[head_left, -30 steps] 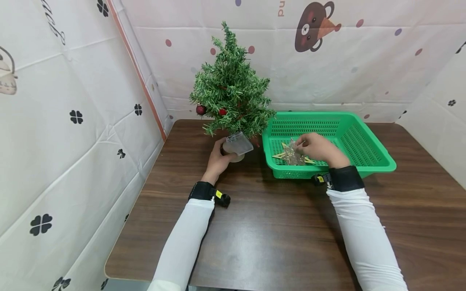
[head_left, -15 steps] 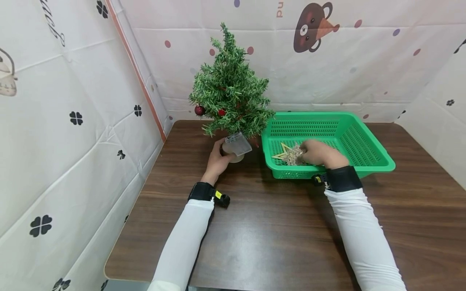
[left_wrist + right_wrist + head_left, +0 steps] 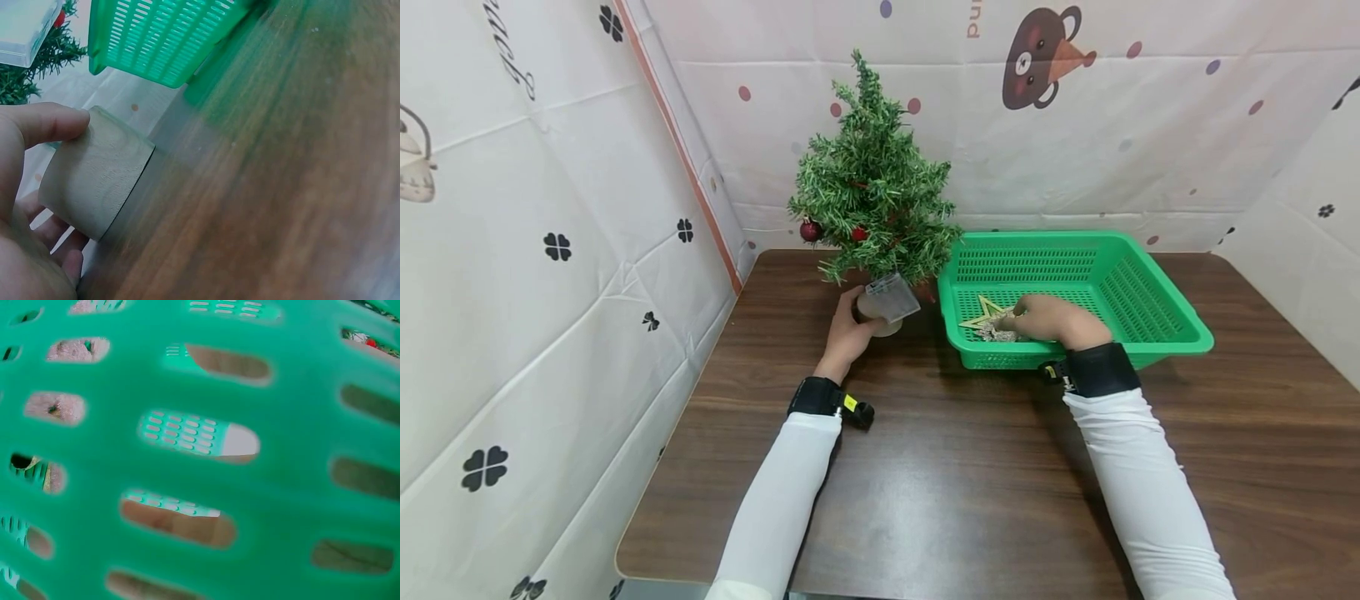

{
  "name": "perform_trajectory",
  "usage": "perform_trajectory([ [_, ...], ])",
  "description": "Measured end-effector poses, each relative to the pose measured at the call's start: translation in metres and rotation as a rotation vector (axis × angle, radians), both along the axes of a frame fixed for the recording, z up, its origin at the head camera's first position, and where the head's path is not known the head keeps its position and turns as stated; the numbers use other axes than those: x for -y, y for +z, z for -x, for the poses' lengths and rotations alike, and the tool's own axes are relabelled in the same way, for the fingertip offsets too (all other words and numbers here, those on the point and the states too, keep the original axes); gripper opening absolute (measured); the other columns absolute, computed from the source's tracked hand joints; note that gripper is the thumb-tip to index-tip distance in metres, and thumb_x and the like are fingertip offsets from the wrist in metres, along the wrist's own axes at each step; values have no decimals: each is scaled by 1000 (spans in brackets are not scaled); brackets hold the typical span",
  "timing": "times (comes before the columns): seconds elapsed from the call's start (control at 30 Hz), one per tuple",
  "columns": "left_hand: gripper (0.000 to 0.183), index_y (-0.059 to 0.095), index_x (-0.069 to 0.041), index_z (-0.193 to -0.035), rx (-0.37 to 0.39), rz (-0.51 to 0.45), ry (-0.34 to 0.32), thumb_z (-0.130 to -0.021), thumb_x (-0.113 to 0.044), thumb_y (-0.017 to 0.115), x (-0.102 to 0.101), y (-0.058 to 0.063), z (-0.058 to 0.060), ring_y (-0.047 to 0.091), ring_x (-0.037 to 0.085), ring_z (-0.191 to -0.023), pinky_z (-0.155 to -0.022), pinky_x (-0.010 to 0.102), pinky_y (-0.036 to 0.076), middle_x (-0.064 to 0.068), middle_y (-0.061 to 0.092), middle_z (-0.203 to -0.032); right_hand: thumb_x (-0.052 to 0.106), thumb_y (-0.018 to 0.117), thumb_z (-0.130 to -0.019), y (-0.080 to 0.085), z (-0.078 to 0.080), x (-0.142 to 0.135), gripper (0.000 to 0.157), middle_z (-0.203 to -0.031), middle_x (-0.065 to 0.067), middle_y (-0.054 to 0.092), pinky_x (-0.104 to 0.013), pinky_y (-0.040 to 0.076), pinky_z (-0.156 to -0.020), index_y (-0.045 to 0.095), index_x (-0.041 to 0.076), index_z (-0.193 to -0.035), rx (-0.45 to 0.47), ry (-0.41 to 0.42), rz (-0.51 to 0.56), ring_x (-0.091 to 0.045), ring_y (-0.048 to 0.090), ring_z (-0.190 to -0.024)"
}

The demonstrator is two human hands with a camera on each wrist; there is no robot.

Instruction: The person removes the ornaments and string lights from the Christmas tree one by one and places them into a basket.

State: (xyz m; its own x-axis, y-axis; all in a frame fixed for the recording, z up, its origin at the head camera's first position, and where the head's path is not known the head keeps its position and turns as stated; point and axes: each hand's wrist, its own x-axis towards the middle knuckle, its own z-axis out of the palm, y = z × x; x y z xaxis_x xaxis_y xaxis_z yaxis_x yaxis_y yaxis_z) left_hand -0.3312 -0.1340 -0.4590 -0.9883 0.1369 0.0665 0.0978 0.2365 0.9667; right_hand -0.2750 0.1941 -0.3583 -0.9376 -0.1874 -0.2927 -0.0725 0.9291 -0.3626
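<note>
A small artificial Christmas tree (image 3: pixel 876 183) stands on a pale round wooden base (image 3: pixel 103 172). My left hand (image 3: pixel 847 329) grips that base, thumb on the near side and fingers curled behind it. Above the base sits a clear plastic box (image 3: pixel 892 298), apart from the thumb in the left wrist view. Inside the green basket (image 3: pixel 1172 312), my right hand (image 3: pixel 1060 319) pinches a glittery silver-gold ornament (image 3: pixel 996 330) low down. Beside that lies a gold star ornament (image 3: pixel 987 308). The basket wall hides most of the right fingers in the right wrist view.
A dark red bauble (image 3: pixel 810 231) and a bright red one (image 3: pixel 859 234) hang on the tree. Basket and tree stand side by side at the back of the brown wooden table (image 3: pixel 940 467). Patterned white cloth (image 3: pixel 775 142) covers the walls behind and to the left.
My right hand has gone down into the basket, and the glittery ornament, earlier held higher and more upright, is lower. The left hand has stayed on the tree base.
</note>
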Motion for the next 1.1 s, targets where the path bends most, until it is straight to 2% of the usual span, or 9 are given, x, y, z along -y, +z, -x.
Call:
perform_trajectory([
  [0.17, 78, 32, -20, -159, -3, 13, 22, -92, -18, 73, -1, 0, 0, 36, 31, -146, -119, 50, 33, 11, 35, -159, 52, 52, -102, 3, -2, 2, 66, -138, -28, 59, -54, 52, -88, 57, -5, -137, -2, 3, -9, -41, 59, -120],
  [0.3, 80, 32, -21, -159, 0, 17, 23, -91, -20, 74, -2, 0, -1, 36, 32, -146, -119, 50, 33, 11, 34, -160, 51, 51, -103, 9, -3, 5, 63, -133, -27, 62, -52, 53, -85, 58, -3, -135, -50, 17, 28, -38, 63, -111],
  [0.43, 80, 29, -22, -161, 15, -18, -2, -92, -20, 69, -1, 1, -1, 34, 30, -148, -118, 50, 33, 8, 31, -163, 49, 53, -103, 19, -6, 13, 55, -122, -22, 67, -50, 52, -81, 62, 1, -130, -167, 9, 100, -32, 65, -99],
  [0.6, 78, 28, -22, -162, 30, -50, -14, -94, -21, 66, 0, 1, -1, 36, 29, -146, -116, 50, 34, 7, 33, -163, 48, 57, -102, 33, -15, 26, 44, -111, -15, 71, -49, 52, -80, 70, 9, -119, -356, -16, 183, -29, 65, -95],
  [0.63, 77, 28, -21, -162, 41, -51, -19, -94, -20, 66, 0, 5, -3, 37, 30, -145, -116, 50, 35, 8, 34, -162, 47, 58, -102, 35, -17, 28, 42, -109, -13, 71, -49, 52, -80, 71, 9, -116, -395, -17, 193, -29, 65, -94],
  [0.83, 76, 30, -18, -160, 9, -58, -12, -95, -18, 68, -2, 5, -5, 42, 32, -141, -116, 50, 36, 12, 38, -159, 42, 62, -101, 46, -30, 40, 31, -91, -6, 73, -41, 49, -72, 74, 13, -101, -623, -20, 266, -23, 63, -81],
  [0.87, 76, 30, -19, -160, -11, -58, -4, -95, -19, 69, -3, 0, -4, 42, 32, -140, -116, 50, 36, 12, 39, -158, 41, 63, -101, 48, -32, 42, 30, -89, -5, 73, -40, 47, -71, 74, 13, -99, -654, -22, 282, -21, 62, -80],
  [1.0, 75, 31, -17, -159, -27, -57, 7, -94, -18, 70, -3, 0, -6, 45, 32, -137, -114, 50, 38, 13, 41, -155, 42, 62, -101, 54, -40, 49, 30, -81, -4, 70, -37, 44, -68, 73, 15, -92, -735, -32, 352, -19, 59, -74],
  [1.1, 74, 32, -16, -158, -29, -49, 16, -95, -17, 70, -3, 0, -8, 46, 31, -136, -113, 48, 39, 12, 43, -153, 42, 62, -101, 58, -45, 54, 31, -82, -5, 70, -37, 44, -68, 73, 15, -92, -762, -46, 387, -19, 59, -73],
])
